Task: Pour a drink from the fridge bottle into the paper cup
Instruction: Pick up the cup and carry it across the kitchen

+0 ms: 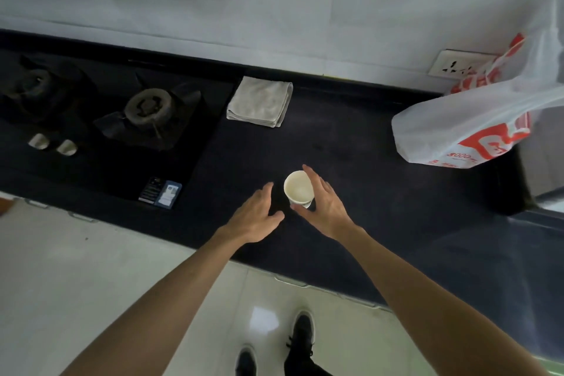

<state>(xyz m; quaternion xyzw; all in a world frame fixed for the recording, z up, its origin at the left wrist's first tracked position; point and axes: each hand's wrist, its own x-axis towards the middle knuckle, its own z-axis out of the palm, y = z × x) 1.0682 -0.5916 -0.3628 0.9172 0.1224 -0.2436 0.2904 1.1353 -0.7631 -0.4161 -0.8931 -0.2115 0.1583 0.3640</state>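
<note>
Near the front edge of the dark counter (351,146) stands the cup (298,189), upright, its mouth open to the camera. The right hand (328,210) holds it: the thumb lies against the near wall low down, and the fingers curve round the right side, the forefinger reaching past the rim. The left hand (254,217) hovers just beside the cup on its left, fingers straight and spread, holding nothing and not touching it.

Bare counter lies all round the cup: a wide stretch to the right as far as the bag (464,125), and more behind, up to the folded cloth (259,101) by the wall. On the left the hob (122,131) begins near the left hand; its edge runs back towards the cloth. The counter's right end drops off just past the bag.

The bag is white with large red print; red digits near its bottom look like "3000", and the rest cannot be read. Two labels (160,192) sit on the hob's near corner, too small to read. A socket (454,65) is on the wall behind the bag.

The cup is white paper, pale inside, narrower at the base, with a faint dark pattern low on its wall.
</note>
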